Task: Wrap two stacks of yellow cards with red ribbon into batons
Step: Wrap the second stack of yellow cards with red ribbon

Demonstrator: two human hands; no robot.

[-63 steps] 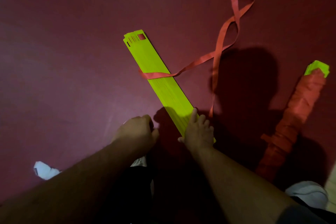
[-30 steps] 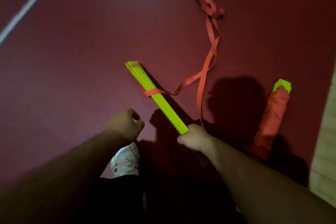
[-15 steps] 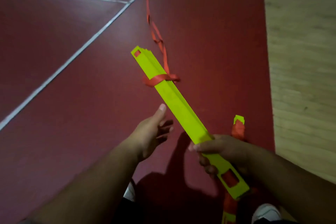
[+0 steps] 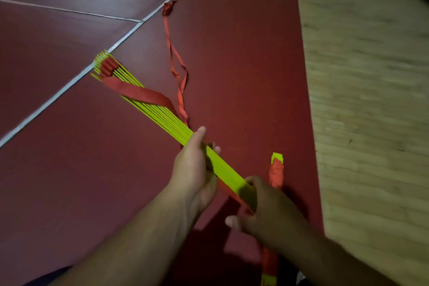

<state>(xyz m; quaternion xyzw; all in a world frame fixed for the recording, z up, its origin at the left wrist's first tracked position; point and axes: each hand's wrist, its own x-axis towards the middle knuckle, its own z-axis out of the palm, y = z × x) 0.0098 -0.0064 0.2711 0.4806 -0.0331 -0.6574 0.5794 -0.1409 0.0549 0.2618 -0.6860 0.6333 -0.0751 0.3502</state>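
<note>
Head cam: left hand (image 4: 193, 165) & right hand (image 4: 267, 211) both grip card stack (image 4: 162, 116) (far end fanned), ribbon (image 4: 139, 93) looped round it.

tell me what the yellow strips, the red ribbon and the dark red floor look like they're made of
Yellow strips: thin stiff card or plastic sheet, matte neon; the edges stay straight and fan apart at the far end.
Red ribbon: flat woven fabric or soft plastic tape, slightly glossy; it twists and curls limply.
Dark red floor: smooth, faintly shiny, probably vinyl or rubber sports flooring with a painted white line.
</note>
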